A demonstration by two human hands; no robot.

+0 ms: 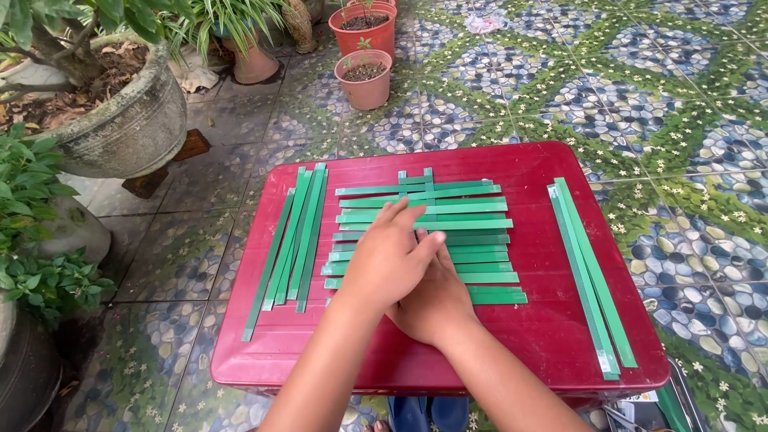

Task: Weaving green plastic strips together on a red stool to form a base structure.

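Observation:
A weave of green strips (448, 216) lies flat in the middle of a red plastic table (544, 160). My left hand (382, 258) rests palm down on the weave's near left part, fingers pointing to the far right. Under and beside it, my right hand (436, 302) presses on the weave's near edge, fingers partly hidden by the left hand. Neither hand lifts a strip. A loose bundle of green strips (292, 240) lies to the left, and a few long green strips (588, 272) lie to the right.
Terracotta pots (365, 78) stand beyond the table on the patterned tile floor (672, 96). A large stone planter (128, 120) and leafy plants (32, 232) are at the left. Blue footwear (424, 412) shows below the table's near edge.

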